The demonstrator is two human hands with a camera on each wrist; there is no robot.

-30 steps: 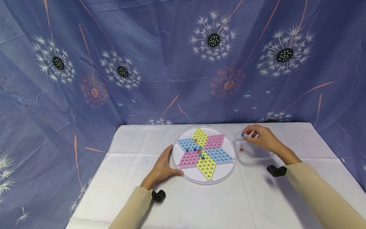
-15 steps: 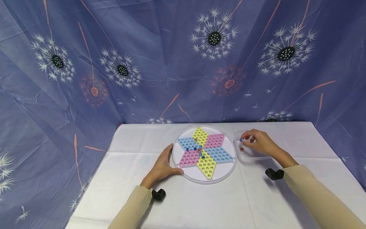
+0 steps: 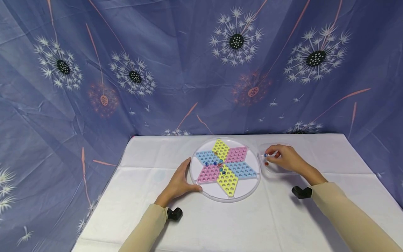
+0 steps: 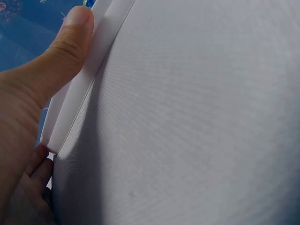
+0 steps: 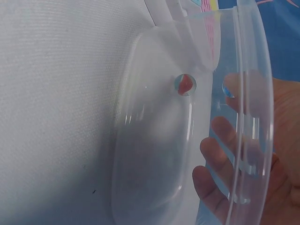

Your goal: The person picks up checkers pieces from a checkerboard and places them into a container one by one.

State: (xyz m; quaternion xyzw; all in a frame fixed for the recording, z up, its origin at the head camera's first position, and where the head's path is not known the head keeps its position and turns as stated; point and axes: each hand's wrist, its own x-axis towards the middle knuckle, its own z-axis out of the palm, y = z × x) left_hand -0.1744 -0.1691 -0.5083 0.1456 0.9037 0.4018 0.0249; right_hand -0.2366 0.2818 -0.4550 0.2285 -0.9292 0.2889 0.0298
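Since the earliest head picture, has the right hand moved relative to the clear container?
Yes. The right hand has come down and toward the person, from above the far rim of the clear container into it, pinching a blue marble.

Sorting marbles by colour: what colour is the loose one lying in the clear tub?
Red swirl inside the clear glass marble, best in the right wrist view.

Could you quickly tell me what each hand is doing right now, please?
Left hand: open, resting against the rim of the round game board.
Right hand: pinching a blue marble over the clear dish.
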